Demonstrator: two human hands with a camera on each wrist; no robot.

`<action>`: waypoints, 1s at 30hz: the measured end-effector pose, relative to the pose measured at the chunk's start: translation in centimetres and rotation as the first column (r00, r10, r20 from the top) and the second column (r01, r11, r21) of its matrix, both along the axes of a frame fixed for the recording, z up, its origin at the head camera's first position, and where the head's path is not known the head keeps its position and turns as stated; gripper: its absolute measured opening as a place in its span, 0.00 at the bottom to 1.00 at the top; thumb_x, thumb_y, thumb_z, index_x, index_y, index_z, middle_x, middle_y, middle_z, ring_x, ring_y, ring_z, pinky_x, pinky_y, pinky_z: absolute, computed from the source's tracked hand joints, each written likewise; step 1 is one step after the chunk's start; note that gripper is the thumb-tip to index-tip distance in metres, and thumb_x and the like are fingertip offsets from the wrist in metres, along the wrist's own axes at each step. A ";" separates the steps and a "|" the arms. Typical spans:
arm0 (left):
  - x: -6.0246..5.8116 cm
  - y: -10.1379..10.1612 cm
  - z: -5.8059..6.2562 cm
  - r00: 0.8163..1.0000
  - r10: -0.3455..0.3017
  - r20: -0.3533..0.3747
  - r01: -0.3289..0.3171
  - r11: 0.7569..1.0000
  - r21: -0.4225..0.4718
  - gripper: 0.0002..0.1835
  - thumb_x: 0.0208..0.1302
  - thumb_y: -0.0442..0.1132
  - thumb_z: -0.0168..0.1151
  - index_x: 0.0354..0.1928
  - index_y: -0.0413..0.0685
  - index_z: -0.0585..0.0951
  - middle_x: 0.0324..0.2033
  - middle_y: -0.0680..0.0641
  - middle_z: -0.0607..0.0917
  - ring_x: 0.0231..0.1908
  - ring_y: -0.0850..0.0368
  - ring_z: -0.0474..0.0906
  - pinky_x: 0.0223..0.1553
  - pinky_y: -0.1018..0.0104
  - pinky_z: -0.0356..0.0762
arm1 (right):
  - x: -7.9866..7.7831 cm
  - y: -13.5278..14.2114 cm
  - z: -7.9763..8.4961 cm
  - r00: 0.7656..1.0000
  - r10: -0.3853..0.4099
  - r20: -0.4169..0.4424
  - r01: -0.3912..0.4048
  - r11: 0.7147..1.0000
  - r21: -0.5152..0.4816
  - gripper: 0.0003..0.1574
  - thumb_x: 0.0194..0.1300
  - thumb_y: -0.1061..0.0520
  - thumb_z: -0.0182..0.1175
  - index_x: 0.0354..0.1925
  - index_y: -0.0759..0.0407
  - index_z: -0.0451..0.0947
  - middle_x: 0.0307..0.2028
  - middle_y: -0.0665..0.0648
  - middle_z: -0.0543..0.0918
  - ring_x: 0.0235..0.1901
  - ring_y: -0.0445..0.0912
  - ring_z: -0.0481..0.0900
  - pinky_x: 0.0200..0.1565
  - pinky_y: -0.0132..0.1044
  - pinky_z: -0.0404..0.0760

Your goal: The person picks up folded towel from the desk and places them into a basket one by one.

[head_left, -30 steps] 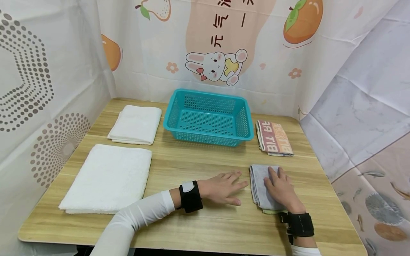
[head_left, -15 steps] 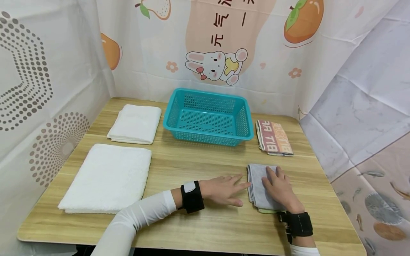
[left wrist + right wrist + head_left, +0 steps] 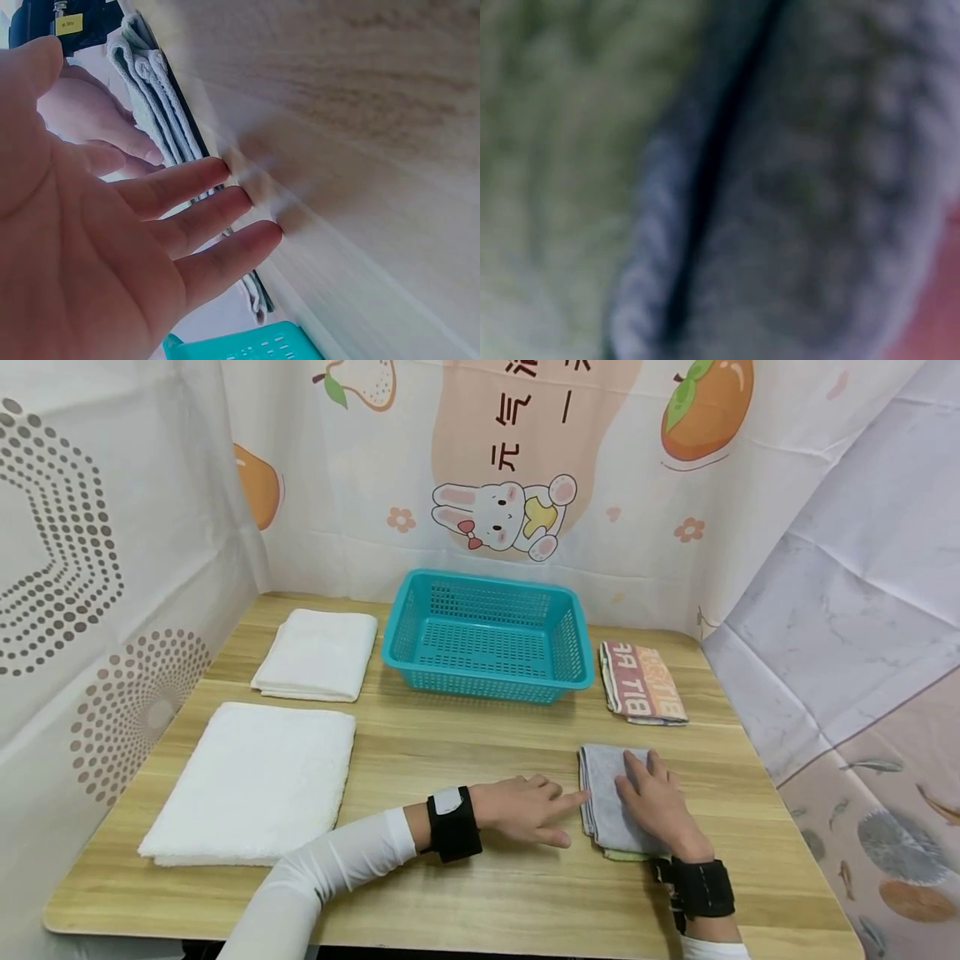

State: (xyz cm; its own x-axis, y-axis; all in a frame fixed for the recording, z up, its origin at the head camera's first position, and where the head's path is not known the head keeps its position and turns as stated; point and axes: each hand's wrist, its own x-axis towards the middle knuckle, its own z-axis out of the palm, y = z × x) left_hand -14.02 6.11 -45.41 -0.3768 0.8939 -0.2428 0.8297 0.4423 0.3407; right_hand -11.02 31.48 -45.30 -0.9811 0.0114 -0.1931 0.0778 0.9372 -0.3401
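Note:
A folded grey towel (image 3: pixel 606 785), with a pale green layer showing at its near edge, lies on the right of the wooden table. My right hand (image 3: pixel 654 802) rests on top of it with the fingers spread straight. Just left of the towel is my left hand (image 3: pixel 527 810), palm down, its index finger reaching to the towel's left edge. In the left wrist view the left fingers (image 3: pixel 225 259) are extended with tips close to the tabletop, and the towel's stacked layers (image 3: pixel 154 97) stand beyond. The right wrist view is filled by blurred grey cloth (image 3: pixel 802 187) up close.
A turquoise basket (image 3: pixel 487 681) stands at the back middle. Right of it lies a folded pink and orange patterned towel (image 3: pixel 643 685). Two folded white towels, a smaller one (image 3: pixel 318 653) and a larger one (image 3: pixel 258 781), lie on the left. Curtains (image 3: pixel 337 468) enclose the table.
The grey towel and the right hand have shifted slightly left. The left hand has moved slightly right, its index finger now at the towel's edge and its other fingers less spread.

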 end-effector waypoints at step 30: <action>0.7 0.9 0.1 0.994 -0.002 -0.110 -0.006 0.998 -0.070 0.41 0.72 0.68 0.42 0.80 0.62 0.46 0.70 0.44 0.68 0.69 0.49 0.63 0.63 0.56 0.70 | 0.5 2.0 0.0 0.999 -0.047 -0.016 0.045 0.992 -0.119 0.44 0.73 0.53 0.52 0.72 0.79 0.47 0.63 0.88 0.57 0.62 0.79 0.59 0.58 0.69 0.65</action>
